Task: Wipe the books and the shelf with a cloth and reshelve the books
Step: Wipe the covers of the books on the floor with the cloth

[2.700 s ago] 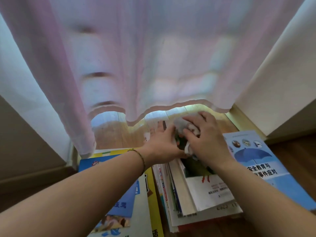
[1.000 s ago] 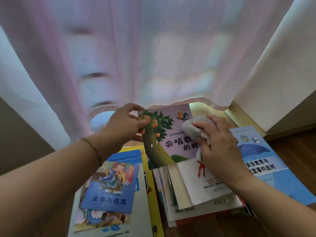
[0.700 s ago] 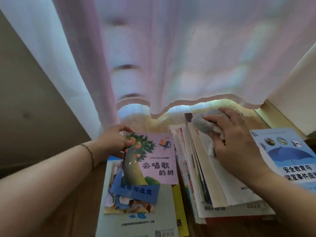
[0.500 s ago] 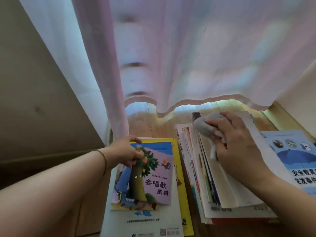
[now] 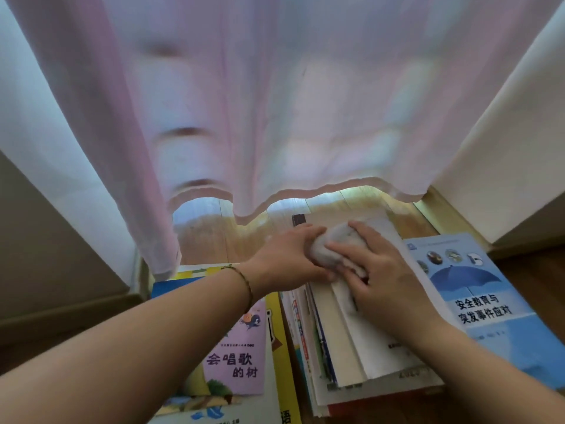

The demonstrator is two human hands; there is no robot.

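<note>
My right hand (image 5: 385,280) holds a crumpled grey-white cloth (image 5: 333,249) and presses it on the white top book of the middle stack of books (image 5: 351,347). Reaching across from the left, my left hand (image 5: 284,261) has outstretched fingers and thumb touching the cloth's left end at the stack's far edge. The purple tree book (image 5: 235,356) lies flat on the left pile, partly under my left forearm. A blue umbrella book (image 5: 477,295) lies to the right of the stack. No shelf is in view.
A sheer pink curtain (image 5: 275,102) hangs just behind the books, its hem above the wooden floor (image 5: 208,231). A yellow-edged book (image 5: 284,362) lies under the left pile. White walls (image 5: 504,148) close in on the right and left.
My left hand lifted the purple tree book off the middle stack, laid it on the left pile, let go and came back to the cloth. My right hand stayed on the stack with the cloth.
</note>
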